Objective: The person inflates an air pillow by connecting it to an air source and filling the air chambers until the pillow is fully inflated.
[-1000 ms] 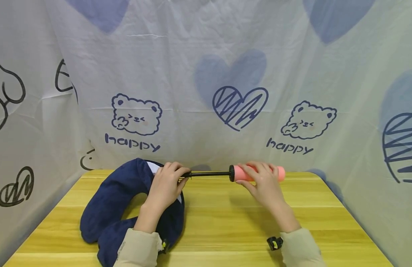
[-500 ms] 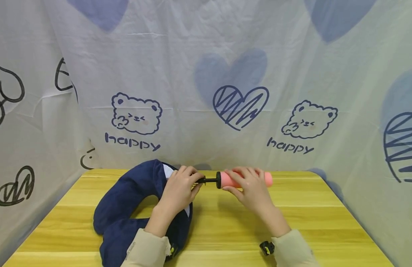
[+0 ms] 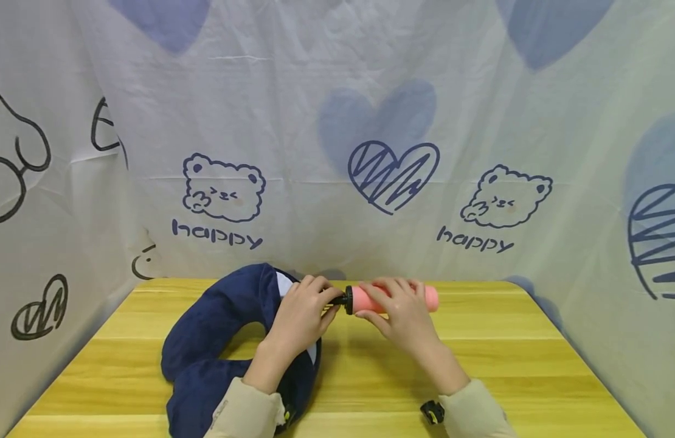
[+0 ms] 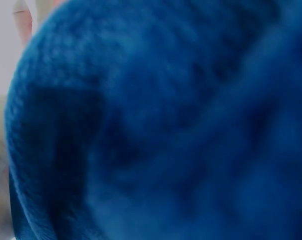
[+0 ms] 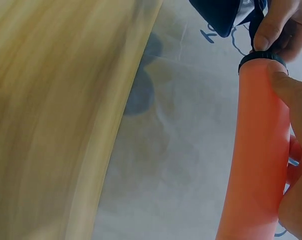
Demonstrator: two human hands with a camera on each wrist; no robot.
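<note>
A pink hand pump (image 3: 432,299) with a black end collar lies level above the back of the table. My right hand (image 3: 405,313) grips its barrel, thumb near the collar in the right wrist view, where the pump (image 5: 258,150) fills the right side. My left hand (image 3: 301,316) pinches the black part at the pump's left end, right against the collar, so little of the rod shows. Under my left forearm is a navy U-shaped neck pillow (image 3: 222,304) with a white patch. Its blurred blue fabric (image 4: 166,125) covers most of the left wrist view.
The yellow wood-grain table (image 3: 512,347) ends at a back edge close beyond the hands. A pale cloth backdrop (image 3: 315,243) with printed hearts and bears hangs behind and at both sides. A small black device (image 3: 432,412) sits by the right cuff.
The long black rod that showed between the hands has slid into the pink barrel. My right hand moved left with the pump; my left hand and the neck pillow shifted right.
</note>
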